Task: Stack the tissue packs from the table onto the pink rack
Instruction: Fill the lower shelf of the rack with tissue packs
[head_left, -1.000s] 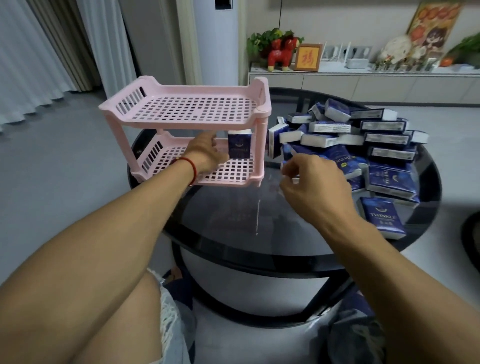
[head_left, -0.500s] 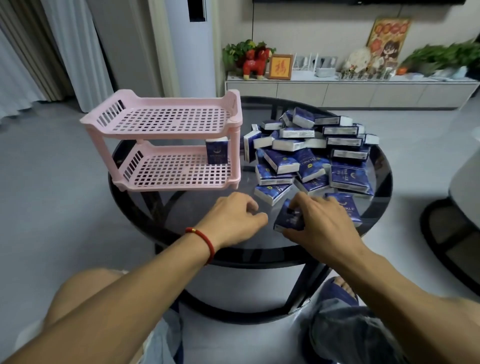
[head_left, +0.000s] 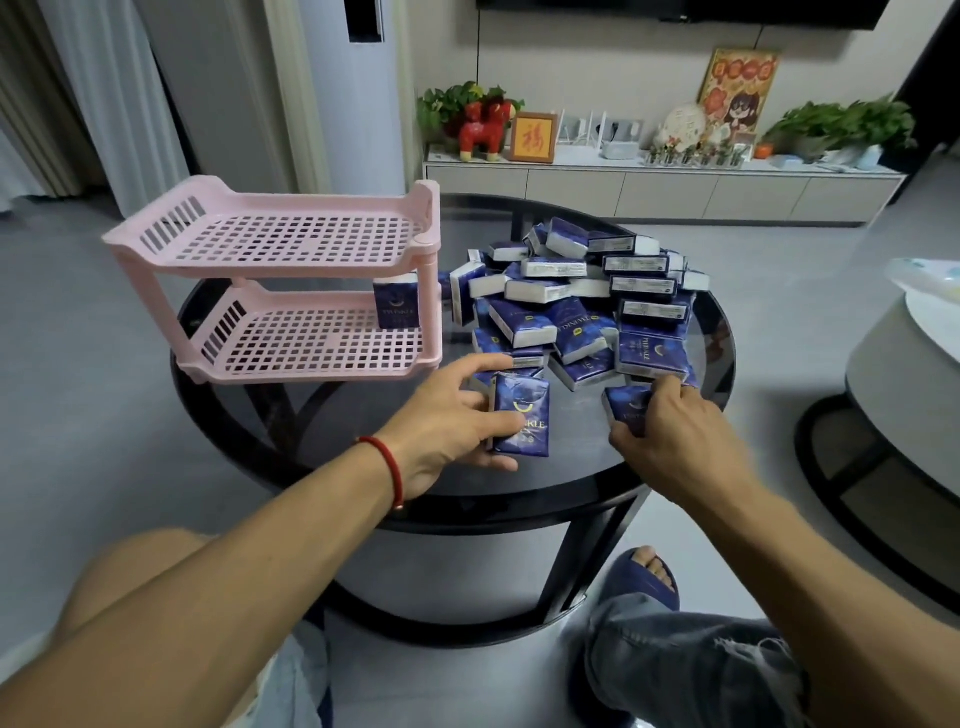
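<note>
A two-tier pink rack (head_left: 291, 270) stands on the left of the round black glass table (head_left: 519, 483). One dark blue tissue pack (head_left: 397, 307) stands upright at the right end of the rack's lower shelf; the top shelf is bare. A heap of several blue and white tissue packs (head_left: 576, 306) lies to the right of the rack. My left hand (head_left: 447, 426) holds a blue tissue pack (head_left: 522, 415) upright near the table's front. My right hand (head_left: 670, 436) grips another blue pack (head_left: 626, 408) at the heap's near edge.
A low white cabinet (head_left: 665, 189) with plants, a red horse figure and frames runs along the back wall. Part of a second round table (head_left: 904, 364) shows at the right. My knees and a slippered foot (head_left: 644, 577) are below the table's front.
My left hand has left the rack, come back to the table's front and taken hold of a pack. My right hand now grips another pack at the heap's near edge.
</note>
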